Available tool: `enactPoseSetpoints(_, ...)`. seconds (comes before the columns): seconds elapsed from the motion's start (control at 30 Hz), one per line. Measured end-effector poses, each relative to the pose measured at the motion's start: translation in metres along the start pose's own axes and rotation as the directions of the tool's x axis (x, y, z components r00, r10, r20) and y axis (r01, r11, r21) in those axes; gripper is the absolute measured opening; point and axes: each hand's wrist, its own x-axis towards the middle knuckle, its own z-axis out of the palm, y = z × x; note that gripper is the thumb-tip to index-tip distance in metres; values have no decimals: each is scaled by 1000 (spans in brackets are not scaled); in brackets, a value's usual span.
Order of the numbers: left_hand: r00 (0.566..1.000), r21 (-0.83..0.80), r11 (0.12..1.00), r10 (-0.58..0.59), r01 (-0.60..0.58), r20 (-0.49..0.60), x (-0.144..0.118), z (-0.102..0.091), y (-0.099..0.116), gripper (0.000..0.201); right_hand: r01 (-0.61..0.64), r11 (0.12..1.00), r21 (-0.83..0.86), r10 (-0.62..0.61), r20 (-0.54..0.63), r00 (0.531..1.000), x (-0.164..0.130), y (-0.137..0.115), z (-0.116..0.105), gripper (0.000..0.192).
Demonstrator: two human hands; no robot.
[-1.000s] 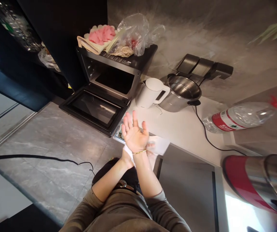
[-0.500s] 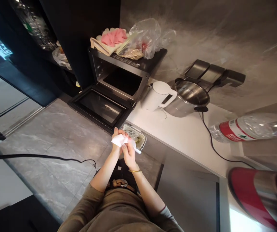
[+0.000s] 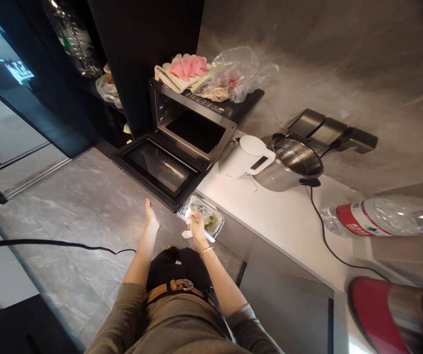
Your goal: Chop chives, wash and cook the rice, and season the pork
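My right hand (image 3: 197, 226) is closed around a crumpled white paper tissue (image 3: 188, 234). It is held over the near side of a small bin (image 3: 219, 221), which sits against the counter edge, lined with clear plastic and holding some refuse. My left hand (image 3: 151, 217) is off to the left, holding nothing, its fingers stretched out and seen edge-on. Just beyond the hands, the lowered glass door (image 3: 156, 167) of a countertop oven (image 3: 193, 127) juts out over the floor.
On the white counter (image 3: 288, 216) are a white kettle (image 3: 243, 156), a steel pot (image 3: 287, 167) and a large plastic bottle (image 3: 381, 216) with a red label. A cloth, pink-and-white gloves (image 3: 187, 68) and clear bags (image 3: 237, 69) lie on the oven. A black cable (image 3: 49, 243) crosses at left.
My hands have parted. The left has let go of the tissue and moved left, while the right keeps it beside the bin. The whole view has shifted slightly.
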Motion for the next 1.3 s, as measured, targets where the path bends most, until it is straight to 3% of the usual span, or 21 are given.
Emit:
enactPoseSetpoints(0.07,996,-36,995,-93,93,5,21,-1,5,53,-245,967,65,230,183,956,15,3,6,22)
enactPoseSetpoints(0.13,997,-86,993,-76,75,-4,31,0,7,49,-349,928,130,297,305,905,23,2,15,28)
enactPoseSetpoints(0.23,999,-166,986,28,-32,-25,34,5,7,39,-369,875,313,249,362,898,23,-9,23,29)
enactPoseSetpoints(0.33,964,-218,943,266,-253,30,34,20,26,36,-301,857,419,114,414,903,14,-44,25,28)
enactPoseSetpoints(0.37,930,-202,920,359,-337,84,34,31,39,39,-257,858,444,51,425,904,11,-61,26,30)
enactPoseSetpoints(0.43,816,-107,862,505,-496,281,31,60,69,47,-136,862,489,-84,402,912,12,-101,28,43)
enactPoseSetpoints(0.5,716,60,776,545,-628,437,26,97,100,52,-17,856,517,-177,325,929,19,-143,31,56)
enactPoseSetpoints(0.57,665,193,697,507,-691,549,19,136,123,56,53,835,548,-216,237,947,32,-182,32,54)
enactPoseSetpoints(0.63,648,262,648,476,-715,594,12,170,135,60,80,804,589,-233,188,954,46,-214,32,38)
enactPoseSetpoints(0.73,657,320,606,485,-729,578,8,206,143,67,72,775,628,-235,180,955,66,-247,30,17)
enactPoseSetpoints(0.9,665,384,580,413,-719,622,16,237,164,61,161,786,596,-287,121,950,88,-269,28,19)
enactPoseSetpoints(1.0,666,352,612,415,-709,620,9,233,158,62,279,814,509,-369,83,926,87,-257,24,26)
enactPoseSetpoints(1.07,615,250,636,452,-730,647,-2,214,134,58,325,825,462,-378,25,925,78,-234,16,29)
enactPoseSetpoints(1.13,470,85,617,496,-782,730,-13,186,99,50,229,852,470,-284,48,958,65,-202,3,21)
enactPoseSetpoints(1.17,391,26,603,484,-798,783,-17,171,79,44,133,864,486,-210,106,972,58,-184,-4,17)
enactPoseSetpoints(1.2,341,-1,608,446,-794,828,-19,156,60,35,24,872,489,-129,182,975,49,-166,-11,16)
enactPoseSetpoints(1.23,349,12,636,407,-771,844,-20,142,42,24,-81,879,471,-48,256,965,41,-148,-19,18)
enactPoseSetpoints(1.27,402,64,670,364,-739,840,-20,130,25,11,-169,885,434,26,316,948,33,-130,-25,17)
enactPoseSetpoints(1.3,484,136,703,324,-698,813,-18,120,10,2,-231,891,392,85,354,931,25,-113,-31,15)
